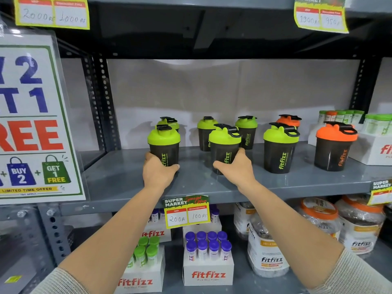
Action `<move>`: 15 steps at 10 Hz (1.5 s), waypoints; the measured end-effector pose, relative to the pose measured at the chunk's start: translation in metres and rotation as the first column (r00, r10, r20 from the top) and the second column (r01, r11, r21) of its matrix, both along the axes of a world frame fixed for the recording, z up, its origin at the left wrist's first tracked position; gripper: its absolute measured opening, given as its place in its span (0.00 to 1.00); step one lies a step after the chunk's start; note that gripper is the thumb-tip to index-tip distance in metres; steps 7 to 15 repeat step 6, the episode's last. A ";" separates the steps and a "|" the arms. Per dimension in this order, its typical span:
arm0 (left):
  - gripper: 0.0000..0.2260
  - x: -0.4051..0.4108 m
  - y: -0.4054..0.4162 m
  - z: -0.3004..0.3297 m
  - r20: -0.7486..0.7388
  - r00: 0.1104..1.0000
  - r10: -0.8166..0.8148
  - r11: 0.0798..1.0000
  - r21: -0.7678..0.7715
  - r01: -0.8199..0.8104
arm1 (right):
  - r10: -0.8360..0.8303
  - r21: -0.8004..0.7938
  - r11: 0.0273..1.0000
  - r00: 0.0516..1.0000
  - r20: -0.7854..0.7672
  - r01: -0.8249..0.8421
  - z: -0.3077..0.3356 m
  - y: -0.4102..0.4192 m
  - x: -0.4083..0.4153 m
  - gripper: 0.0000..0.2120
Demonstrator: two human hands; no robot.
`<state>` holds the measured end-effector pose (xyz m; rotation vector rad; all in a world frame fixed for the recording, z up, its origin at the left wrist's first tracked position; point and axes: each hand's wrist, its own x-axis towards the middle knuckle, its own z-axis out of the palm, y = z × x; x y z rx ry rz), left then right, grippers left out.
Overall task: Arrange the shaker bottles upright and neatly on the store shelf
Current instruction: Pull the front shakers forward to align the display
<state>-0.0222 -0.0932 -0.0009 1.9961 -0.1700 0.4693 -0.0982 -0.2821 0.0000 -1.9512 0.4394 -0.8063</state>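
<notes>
Several black shaker bottles with green or orange lids stand upright on the grey shelf [131, 179]. My left hand [158, 171] grips the base of the front left green-lidded shaker [164, 143]. My right hand [237, 168] is wrapped around the lower part of the front middle green-lidded shaker [223, 145]. To the right stand another green-lidded shaker [280, 147] and an orange-lidded shaker [334, 146]. In the back row are three green-lidded shakers [247, 132] and one orange-lidded shaker [289, 120].
White Fitfizz boxes with green-capped tubes [375, 143] sit at the shelf's right end. A large offer sign [36, 124] hangs at left. A price tag [187, 212] is stuck on the shelf's front edge. Below are boxes of tubes [207, 259] and jars [267, 251].
</notes>
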 end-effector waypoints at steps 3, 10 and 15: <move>0.31 0.000 0.001 -0.002 -0.002 1.000 -0.008 1.000 0.004 0.008 | -0.010 0.001 1.000 1.000 0.010 0.010 -0.001 0.001 0.000 0.30; 0.47 -0.015 0.005 -0.002 0.076 0.996 0.048 0.996 0.071 -0.053 | 0.009 0.010 1.000 0.998 -0.055 -0.009 0.003 -0.001 -0.009 0.31; 0.47 -0.015 0.005 -0.002 0.076 0.996 0.048 0.996 0.071 -0.053 | 0.009 0.010 1.000 0.998 -0.055 -0.009 0.003 -0.001 -0.009 0.31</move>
